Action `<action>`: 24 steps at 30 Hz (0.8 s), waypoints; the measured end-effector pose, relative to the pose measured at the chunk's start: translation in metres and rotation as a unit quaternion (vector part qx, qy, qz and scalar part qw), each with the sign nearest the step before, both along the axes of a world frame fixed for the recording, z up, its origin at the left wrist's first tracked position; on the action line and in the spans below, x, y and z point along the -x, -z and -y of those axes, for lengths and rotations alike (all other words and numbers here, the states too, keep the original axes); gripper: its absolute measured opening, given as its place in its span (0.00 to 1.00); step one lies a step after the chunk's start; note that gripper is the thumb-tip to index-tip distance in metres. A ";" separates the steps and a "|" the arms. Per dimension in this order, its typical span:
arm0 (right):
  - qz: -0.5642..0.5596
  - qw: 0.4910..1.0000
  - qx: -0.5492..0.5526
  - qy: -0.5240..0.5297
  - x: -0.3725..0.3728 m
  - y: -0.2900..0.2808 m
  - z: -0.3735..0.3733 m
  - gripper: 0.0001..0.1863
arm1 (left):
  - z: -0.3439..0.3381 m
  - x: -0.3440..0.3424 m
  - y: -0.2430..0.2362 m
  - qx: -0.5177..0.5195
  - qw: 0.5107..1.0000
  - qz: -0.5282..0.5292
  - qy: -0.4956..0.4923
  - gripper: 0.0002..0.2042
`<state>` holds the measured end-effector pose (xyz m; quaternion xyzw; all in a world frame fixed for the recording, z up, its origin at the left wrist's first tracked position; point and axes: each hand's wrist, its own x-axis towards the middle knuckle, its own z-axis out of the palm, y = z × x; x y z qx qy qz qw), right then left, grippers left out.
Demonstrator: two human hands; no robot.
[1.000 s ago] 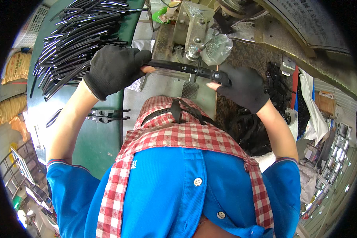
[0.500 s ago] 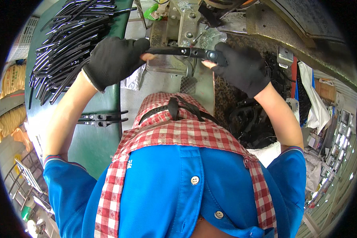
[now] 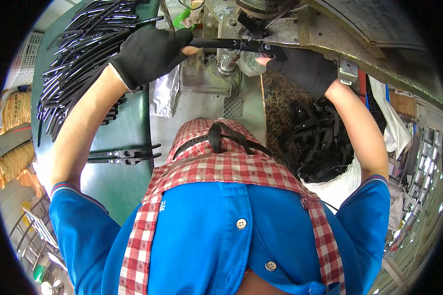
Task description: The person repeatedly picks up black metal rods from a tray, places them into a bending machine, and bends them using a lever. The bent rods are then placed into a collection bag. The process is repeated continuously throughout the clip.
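My left hand (image 3: 151, 58), in a black glove with a bare fingertip showing, grips one end of a long black strip part (image 3: 211, 43). The other end, with holes and a round fitting, is in the gloved grip of my right hand (image 3: 304, 69). The part is held horizontally at the machine (image 3: 228, 64), whose metal head and post stand just behind and below it; whether they touch I cannot tell. A clear bag with small bits (image 3: 252, 66) hangs behind the right end.
Many black strips (image 3: 79, 78) are piled on the green bench (image 3: 118, 191), with paired pieces (image 3: 128, 155) nearer me. A silver packet (image 3: 162, 93) lies beside it. Black parts (image 3: 315, 140) fill a white sack (image 3: 332, 182) at right, under a heavy metal frame (image 3: 359, 34).
Both hands, still gripping the black part, have moved forward and up in the picture, toward the machine. The part has become more level.
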<state>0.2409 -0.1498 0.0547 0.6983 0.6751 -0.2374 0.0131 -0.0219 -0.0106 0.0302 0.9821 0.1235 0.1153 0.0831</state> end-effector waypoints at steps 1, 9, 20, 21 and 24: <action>-0.026 1.000 0.008 -0.004 -0.006 0.006 -0.001 0.29 | -0.002 -0.002 -0.004 -0.012 1.000 -0.009 0.004 0.12; 0.070 0.994 -0.080 -0.023 -0.006 0.023 -0.005 0.29 | -0.012 -0.009 0.009 0.060 0.994 -0.087 0.013 0.17; 0.076 0.888 -0.452 -0.043 0.020 0.054 0.023 0.21 | -0.019 -0.007 0.034 -0.024 0.999 -0.021 0.031 0.21; 0.003 0.885 -0.464 -0.029 0.034 0.048 0.034 0.18 | -0.019 -0.003 0.039 -0.031 0.999 0.001 0.031 0.21; -0.125 0.909 -0.394 -0.059 0.060 0.051 0.060 0.12 | -0.017 -0.001 0.037 -0.034 0.999 -0.001 0.025 0.17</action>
